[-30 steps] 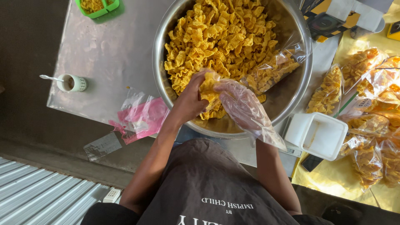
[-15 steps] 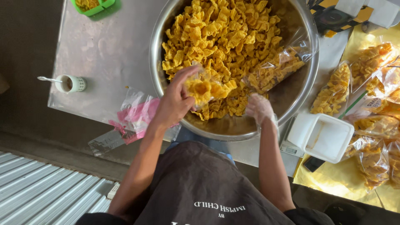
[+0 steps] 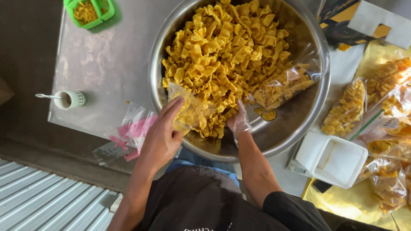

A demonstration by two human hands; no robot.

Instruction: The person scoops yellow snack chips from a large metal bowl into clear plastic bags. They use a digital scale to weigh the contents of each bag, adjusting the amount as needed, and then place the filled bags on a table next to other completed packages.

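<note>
Left hand (image 3: 162,134) grips a clear plastic bag (image 3: 190,113), part-filled, at the steel bowl (image 3: 299,124) rim, gloved right hand (image 3: 238,122) scoops fried yellow crackers (image 3: 227,55); several filled bags (image 3: 342,113) lie right, most crackers unbagged.

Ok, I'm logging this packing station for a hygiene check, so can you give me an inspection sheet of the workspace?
Surface: metal table, a few crumbs.
Job's things: large steel bowl of yellow fried snacks; clear bag partly filled.
Clutter: green tub, cup with spoon, pink-printed bags, white scale tray, filled snack bags.
Grippers: left hand holds the bag; right hand, in a clear glove, in the snacks.
Cables: nothing seen.
Surroundings: corrugated sheet, yellow cloth.
</note>
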